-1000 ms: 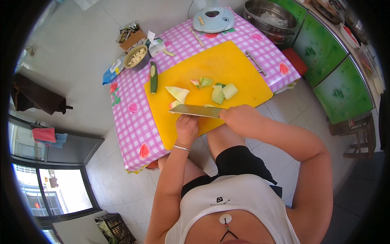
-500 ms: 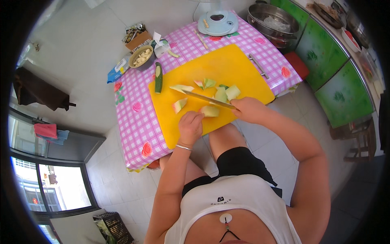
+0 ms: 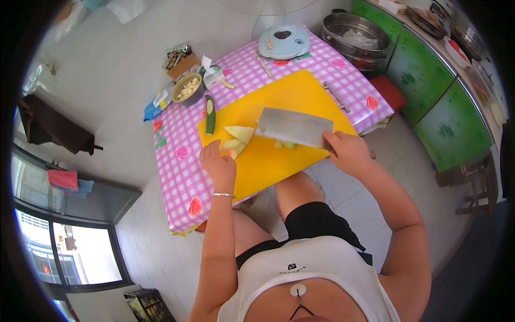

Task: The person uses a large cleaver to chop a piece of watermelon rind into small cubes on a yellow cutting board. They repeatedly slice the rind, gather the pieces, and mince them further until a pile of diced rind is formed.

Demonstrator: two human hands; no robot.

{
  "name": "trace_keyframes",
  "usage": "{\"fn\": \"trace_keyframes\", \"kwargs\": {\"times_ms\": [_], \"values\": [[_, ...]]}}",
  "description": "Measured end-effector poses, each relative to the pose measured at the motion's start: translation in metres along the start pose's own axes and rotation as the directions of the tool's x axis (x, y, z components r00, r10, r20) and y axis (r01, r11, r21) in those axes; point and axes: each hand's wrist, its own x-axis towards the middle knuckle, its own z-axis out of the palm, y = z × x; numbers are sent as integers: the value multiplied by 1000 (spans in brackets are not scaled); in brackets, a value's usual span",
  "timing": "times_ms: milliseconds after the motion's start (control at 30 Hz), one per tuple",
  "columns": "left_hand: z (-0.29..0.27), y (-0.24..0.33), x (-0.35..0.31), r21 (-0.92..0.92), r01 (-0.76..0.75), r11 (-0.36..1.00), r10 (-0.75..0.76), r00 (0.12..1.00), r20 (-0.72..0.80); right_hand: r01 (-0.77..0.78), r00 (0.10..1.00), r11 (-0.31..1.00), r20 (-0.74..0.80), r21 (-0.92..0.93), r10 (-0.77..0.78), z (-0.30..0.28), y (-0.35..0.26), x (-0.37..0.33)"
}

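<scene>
head view: the right hand [image 3: 343, 151] is closed in a firm grip around the handle of a cleaver [image 3: 295, 127]; nothing else is seen in its grasp. the right forearm comes in from the near right with the elbow bent outward. the broad, silver, rectangular blade points left, its flat face turned upward, above the middle of a yellow cutting board [image 3: 257, 174]; whether the edge touches the board cannot be determined. the left hand [image 3: 218, 162] is at the left near part of the board, back upward, fingers extended and thumb set apart in a loosely open pose. no object is seen clasped in it; contact between its fingertips and the nearest pieces cannot be confirmed. a silver bangle [image 3: 223, 195] circles the left wrist.

condition of the produce: a pale green wedge [image 3: 240, 132] lies on the left part of the board, left of the blade tip. just nearer, beside the left thumb, lie cut pieces [image 3: 232, 145], pale, one with a reddish end. further small chunks [image 3: 286, 145] show at the near side of the blade, partly covered by it. a dark green cucumber [image 3: 210, 115] with a pale cut face rests along the board's left edge. the board lies on a counter [image 3: 174, 180] covered in pink checks.
</scene>
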Motion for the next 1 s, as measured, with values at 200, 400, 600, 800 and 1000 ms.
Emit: {"fn": "trace_keyframes", "kwargs": {"times_ms": [200,400,600,800,1000], "values": [[-32,107,9,-294,-336,895,401,894,201,217,972,951,-45,-220,-233,18,4,-4],[16,87,2,-508,119,853,55,948,315,-138,990,969,-6,207,143,8,2,-26],[72,79,16,-468,117,876,58,937,344,-487,788,156,355,859,503,25,29,-46],[103,85,19,-262,130,956,23,860,510,-437,590,-434,615,788,523,28,25,-57],[95,80,15,-349,111,930,63,891,449,-449,606,-512,671,732,427,44,14,-68]]}}
